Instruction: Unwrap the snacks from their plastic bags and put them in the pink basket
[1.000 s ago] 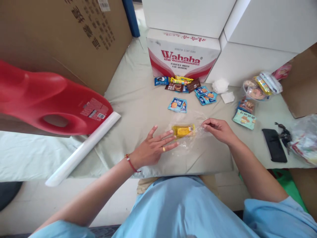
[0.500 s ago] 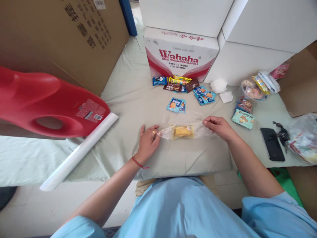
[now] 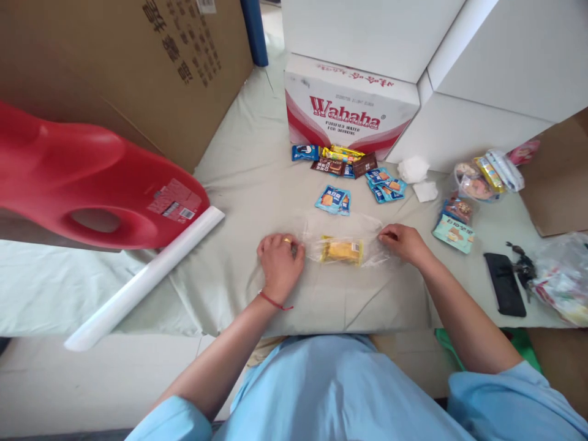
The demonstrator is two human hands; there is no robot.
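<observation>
A clear plastic bag (image 3: 328, 225) lies spread on the cloth between my hands. On or inside it sits a yellow-wrapped snack packet (image 3: 342, 251); which of the two I cannot tell. My left hand (image 3: 281, 263) rests on the cloth, its fingers curled in and closed on the bag's left end. At the opposite end my right hand (image 3: 403, 242) pinches the bag's edge between thumb and forefinger. Blue snack sachets (image 3: 332, 199) lie just beyond the bag.
A Wahaha carton (image 3: 349, 110) stands at the back, several snacks (image 3: 342, 160) in front. Left are a red plastic jug (image 3: 133, 165) and a white roll (image 3: 147, 278). To the right lie tissues (image 3: 413, 169), a mint-green packet (image 3: 454, 233), a phone (image 3: 504, 285) and keys (image 3: 523, 269).
My left hand has curled its fingers in against the bag's end. The right hand keeps its pinch. The whole view has shifted slightly.
</observation>
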